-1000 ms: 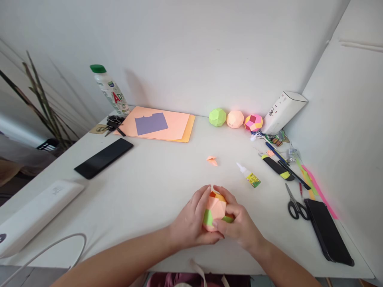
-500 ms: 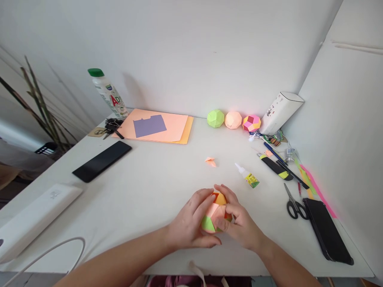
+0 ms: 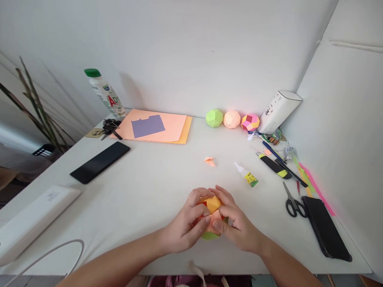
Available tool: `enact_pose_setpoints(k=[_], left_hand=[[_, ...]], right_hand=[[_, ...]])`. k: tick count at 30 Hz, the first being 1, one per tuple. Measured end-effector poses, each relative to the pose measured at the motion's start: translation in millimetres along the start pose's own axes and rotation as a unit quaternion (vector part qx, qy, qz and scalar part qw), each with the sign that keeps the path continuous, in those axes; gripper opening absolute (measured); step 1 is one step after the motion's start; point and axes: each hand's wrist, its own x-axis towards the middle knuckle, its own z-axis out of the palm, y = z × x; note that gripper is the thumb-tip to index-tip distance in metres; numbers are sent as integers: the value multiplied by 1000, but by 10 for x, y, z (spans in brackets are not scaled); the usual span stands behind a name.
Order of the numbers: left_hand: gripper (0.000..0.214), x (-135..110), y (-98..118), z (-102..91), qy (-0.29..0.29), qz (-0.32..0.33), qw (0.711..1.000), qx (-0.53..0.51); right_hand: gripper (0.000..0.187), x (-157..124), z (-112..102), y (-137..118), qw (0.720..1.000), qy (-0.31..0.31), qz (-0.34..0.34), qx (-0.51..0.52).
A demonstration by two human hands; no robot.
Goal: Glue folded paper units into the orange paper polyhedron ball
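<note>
Between my two hands, just above the near part of the white table, is a faceted paper ball (image 3: 213,204) with orange, peach, red and green faces. My left hand (image 3: 187,225) grips its left side, fingers bent over the top and thumb pressed on a peach face. From the right, my right hand (image 3: 237,223) holds it too, its thumb on the front and fingers curled around the back. Much of the ball is covered by fingers. A small folded peach paper piece (image 3: 210,161) and a glue bottle (image 3: 246,175) lie beyond the hands.
Three finished-looking paper balls, green (image 3: 214,118), peach (image 3: 231,119) and multicoloured (image 3: 250,122), stand by the wall. Scissors (image 3: 295,203), a cutter (image 3: 275,165) and a black case (image 3: 326,227) lie right. Paper sheets (image 3: 173,127), a phone (image 3: 101,162) and a bottle (image 3: 106,93) are left.
The ball has turned in my hands, so its orange face shows more and the green one sits lower. My left thumb has moved up from below onto the ball's front.
</note>
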Motion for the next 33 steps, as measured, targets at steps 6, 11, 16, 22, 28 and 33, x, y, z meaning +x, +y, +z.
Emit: enact_pose_setpoints(k=[6, 11, 16, 22, 28, 33], left_hand=[[29, 7, -20, -1, 2, -21, 999, -28], [31, 8, -12, 2, 10, -20, 999, -28], [32, 8, 9, 5, 11, -10, 1000, -4], [33, -5, 3, 9, 9, -18, 1000, 0], [34, -4, -28, 5, 0, -19, 1000, -11], [37, 6, -12, 9, -4, -2, 1000, 23]], right_hand=[[35, 18, -5, -40, 1000, -7, -11, 19], [36, 19, -8, -63, 1000, -2, -12, 19], [33, 21, 0, -62, 1000, 5, -16, 18], [32, 22, 20, -45, 999, 13, -9, 30], [31, 18, 45, -44, 998, 36, 6, 47], [24, 10, 48, -58, 995, 63, 24, 74]])
